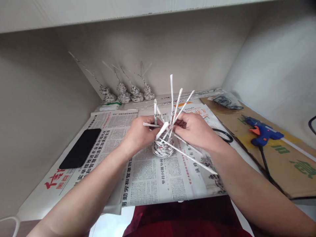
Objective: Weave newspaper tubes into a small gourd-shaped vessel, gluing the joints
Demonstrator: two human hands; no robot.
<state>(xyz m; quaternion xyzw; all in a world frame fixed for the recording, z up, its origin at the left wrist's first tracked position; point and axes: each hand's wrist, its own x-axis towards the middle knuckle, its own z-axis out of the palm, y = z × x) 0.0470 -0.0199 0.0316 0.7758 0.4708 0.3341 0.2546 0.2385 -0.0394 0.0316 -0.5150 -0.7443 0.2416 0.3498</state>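
A small round woven body of rolled newspaper rests on the newspaper sheets in front of me. Several paper sticks fan out from its top, some upward and one long one toward the lower right. My left hand is closed at the left side of the weave's upper rim, thumb and fingers pinched around the paper sticks. On the opposite side my right hand is closed too, its fingers pinching paper sticks near the rim. The exact strands between the fingertips are partly hidden.
Several finished woven gourds stand at the back left, beside loose paper sticks. A black phone lies left on the newspaper. At right, a blue glue gun with its cord lies on cardboard. An overhead shelf crosses above.
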